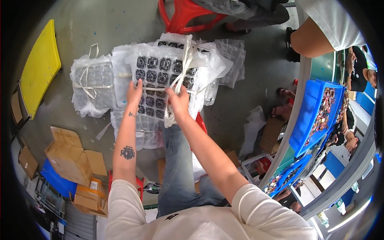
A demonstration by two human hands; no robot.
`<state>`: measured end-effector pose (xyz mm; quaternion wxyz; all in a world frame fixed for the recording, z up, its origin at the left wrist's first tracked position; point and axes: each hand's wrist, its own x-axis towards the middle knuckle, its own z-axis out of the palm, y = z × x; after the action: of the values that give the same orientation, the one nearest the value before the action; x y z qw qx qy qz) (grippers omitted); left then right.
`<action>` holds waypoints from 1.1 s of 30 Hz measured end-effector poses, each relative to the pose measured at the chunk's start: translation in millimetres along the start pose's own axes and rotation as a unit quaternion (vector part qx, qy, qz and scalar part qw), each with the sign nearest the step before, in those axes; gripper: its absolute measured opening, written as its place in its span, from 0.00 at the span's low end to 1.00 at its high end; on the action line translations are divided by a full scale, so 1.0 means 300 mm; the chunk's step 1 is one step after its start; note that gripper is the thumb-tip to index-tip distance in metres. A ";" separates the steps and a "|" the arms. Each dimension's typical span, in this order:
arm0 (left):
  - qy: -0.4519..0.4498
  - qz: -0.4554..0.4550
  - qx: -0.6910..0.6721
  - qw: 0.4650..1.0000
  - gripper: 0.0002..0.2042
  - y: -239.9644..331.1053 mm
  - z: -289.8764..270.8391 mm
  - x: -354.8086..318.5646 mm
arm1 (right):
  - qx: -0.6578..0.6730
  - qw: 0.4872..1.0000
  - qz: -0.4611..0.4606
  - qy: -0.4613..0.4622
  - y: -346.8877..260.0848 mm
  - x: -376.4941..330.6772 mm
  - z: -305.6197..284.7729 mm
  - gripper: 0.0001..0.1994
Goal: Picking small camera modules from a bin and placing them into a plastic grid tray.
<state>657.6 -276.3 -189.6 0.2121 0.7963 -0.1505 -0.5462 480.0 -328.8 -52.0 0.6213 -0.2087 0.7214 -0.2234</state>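
In front of me is a stack of clear plastic trays [163,64] with rows of small black parts in their pockets. White plastic strapping [185,66] runs lengthwise and across the stack, with a loose knot on top. My left hand [135,94] grips the left edge of the stack, thumb on top beside the cross strap. My right hand [179,103] is closed on the strapping near the crossing; its fingertips are partly hidden. Left of the stack lies a tied bundle of empty clear trays [94,76] with a strap loop. More wrapped trays [148,134] lie below.
A red stool [182,18] stands ahead, near another person's legs. Blue bins [298,124] of small parts line the bench at right, with people beyond. Cardboard boxes [72,160] sit at lower left, below a yellow panel [42,66]. Clear sheets [232,60] lie right of the stack.
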 end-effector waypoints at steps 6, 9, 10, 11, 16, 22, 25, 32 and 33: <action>0.013 -0.006 0.031 0.999 0.42 0.169 0.018 -0.178 | 0.032 0.998 0.042 0.046 -0.103 -0.048 -0.059 0.09; -0.004 0.024 0.018 1.000 0.41 0.237 0.058 -0.254 | 0.011 0.996 0.050 0.069 -0.117 -0.062 -0.178 0.11; -0.013 0.041 0.014 0.999 0.40 0.215 0.053 -0.249 | 0.018 0.996 0.058 0.060 -0.130 -0.076 -0.197 0.10; -0.024 0.058 0.008 0.998 0.40 0.195 0.059 -0.243 | 0.022 0.996 0.066 0.053 -0.140 -0.088 -0.219 0.10; -0.071 0.001 -0.057 0.996 0.39 0.203 0.059 -0.271 | -0.040 0.998 0.047 0.013 -0.186 -0.131 -0.247 0.09; 0.018 0.003 0.043 0.999 0.43 0.176 0.079 -0.186 | -0.203 0.973 -0.105 -0.009 -0.081 -0.034 -0.110 0.08; 0.020 0.020 0.047 0.998 0.41 0.192 0.074 -0.182 | -0.270 0.939 -0.211 0.011 -0.038 0.004 -0.080 0.16; 0.053 0.072 0.135 0.987 0.35 0.275 0.148 -0.265 | 0.250 0.961 -0.117 0.026 0.032 -0.023 0.004 0.41; 0.049 0.061 0.154 0.985 0.35 0.287 0.159 -0.274 | 0.261 0.957 -0.117 0.053 0.037 -0.006 0.007 0.40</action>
<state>583.0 -320.4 -94.8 0.1264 0.8348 -0.2704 -0.4626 482.1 -318.9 -57.2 0.5848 -0.1103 0.6405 -0.4854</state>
